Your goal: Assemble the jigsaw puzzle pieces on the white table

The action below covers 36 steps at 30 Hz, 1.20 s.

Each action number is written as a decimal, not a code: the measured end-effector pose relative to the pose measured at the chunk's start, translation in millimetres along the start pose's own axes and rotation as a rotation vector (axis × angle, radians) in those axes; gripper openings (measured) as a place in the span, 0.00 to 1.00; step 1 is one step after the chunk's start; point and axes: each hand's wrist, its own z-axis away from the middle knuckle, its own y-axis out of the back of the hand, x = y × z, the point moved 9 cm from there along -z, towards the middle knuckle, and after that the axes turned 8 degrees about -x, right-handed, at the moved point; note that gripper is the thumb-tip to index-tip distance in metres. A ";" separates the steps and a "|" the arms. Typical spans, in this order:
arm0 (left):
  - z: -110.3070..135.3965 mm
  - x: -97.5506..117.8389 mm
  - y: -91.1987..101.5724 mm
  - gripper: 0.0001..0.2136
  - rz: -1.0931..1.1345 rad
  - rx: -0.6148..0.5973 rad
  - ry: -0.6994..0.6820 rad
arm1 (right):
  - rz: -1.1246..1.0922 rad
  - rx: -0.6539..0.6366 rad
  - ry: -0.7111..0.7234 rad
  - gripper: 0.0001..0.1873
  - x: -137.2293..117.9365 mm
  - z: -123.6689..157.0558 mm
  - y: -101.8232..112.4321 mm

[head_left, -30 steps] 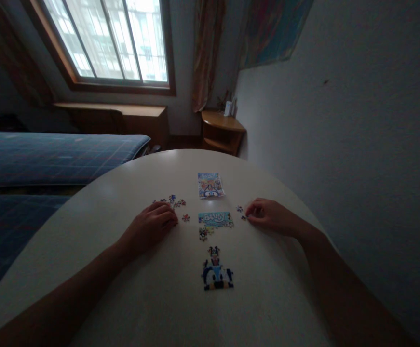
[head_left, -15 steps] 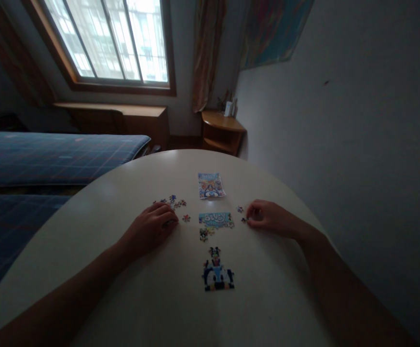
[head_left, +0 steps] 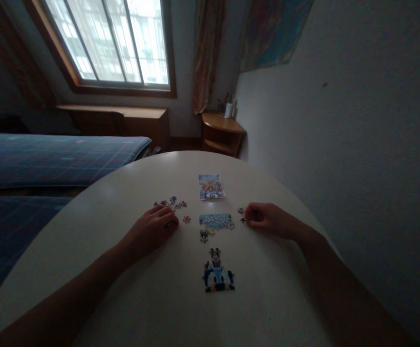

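My left hand point(head_left: 156, 223) rests on the table with its fingers curled; what lies under them, if anything, is hidden. A heap of loose puzzle pieces point(head_left: 173, 200) lies just beyond it, and a single reddish piece point(head_left: 187, 219) sits by its fingertips. With thumb and forefinger together, my right hand point(head_left: 262, 217) pinches a small dark puzzle piece point(head_left: 242, 220). Another loose piece point(head_left: 240, 210) is close by. Between my hands lies a joined blue puzzle section point(head_left: 216, 221) with lettering. Nearer to me is a joined section showing a blue dog face point(head_left: 219, 279).
A printed picture sheet point(head_left: 210, 187) lies farther back on the round white table point(head_left: 166, 299). Beyond the table's left edge is a blue plaid mattress point(head_left: 61, 159). A wall point(head_left: 358, 159) runs along the right, and a corner shelf point(head_left: 224, 123) stands behind.
My right hand has shifted very slightly left, with its fingertips closer to the small dark piece. My left hand stays in place. The view has tilted a little.
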 end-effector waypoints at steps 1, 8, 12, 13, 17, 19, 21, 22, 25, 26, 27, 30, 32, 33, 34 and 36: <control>0.0 -1.0 -0.5 0.06 0.000 -0.003 0.010 | 0.004 0.008 -0.004 0.04 1.6 -0.1 0.6; 1.4 -7.8 -2.9 0.06 0.043 0.006 0.038 | 0.002 -0.008 -0.021 0.04 1.9 1.5 0.1; 3.1 -11.1 -5.3 0.07 0.043 0.018 0.037 | -0.016 -0.045 -0.006 0.03 -1.1 1.8 -3.7; 3.4 -10.9 -5.9 0.07 0.046 0.015 0.032 | -0.018 -0.052 -0.006 0.03 -1.2 1.7 -4.5; 3.8 -7.7 -7.0 0.09 0.068 -0.009 0.012 | -0.031 -0.051 0.004 0.05 -2.3 1.3 -5.2; 3.7 -5.8 -6.1 0.09 0.071 -0.013 0.001 | -0.032 -0.047 0.007 0.06 -3.4 1.3 -4.8; 3.5 -4.9 -5.3 0.09 0.065 -0.017 -0.001 | -0.030 -0.045 0.007 0.08 -4.4 1.3 -4.5; 3.3 -5.0 -5.2 0.09 0.062 -0.022 0.001 | -0.029 -0.044 0.006 0.09 -4.8 1.4 -4.3; 2.5 -4.5 -6.7 0.08 0.054 -0.054 -0.002 | -0.025 -0.051 0.008 0.10 -5.8 1.3 -4.5; 2.3 -3.9 -7.2 0.08 0.053 -0.064 -0.009 | -0.024 -0.054 0.006 0.10 -5.6 1.2 -4.7; 2.3 -3.1 -7.5 0.09 0.054 -0.070 -0.016 | -0.026 -0.058 0.006 0.09 -5.4 1.1 -4.9; 2.7 -2.3 -5.7 0.09 0.054 -0.054 -0.020 | -0.023 -0.065 0.010 0.09 -5.2 1.2 -5.2; 3.1 -2.1 -3.7 0.10 0.055 -0.039 -0.014 | -0.012 -0.057 0.011 0.09 -5.5 1.5 -4.5; 3.1 -2.0 -2.9 0.10 0.058 -0.036 -0.012 | -0.006 -0.050 0.010 0.09 -5.6 1.6 -4.0; 3.1 -1.7 -2.1 0.10 0.063 -0.035 -0.010 | -0.001 -0.042 0.008 0.09 -5.6 1.6 -3.5; 2.6 -0.5 -0.9 0.10 0.077 -0.043 -0.012 | 0.006 -0.024 0.005 0.09 -5.2 0.8 -2.4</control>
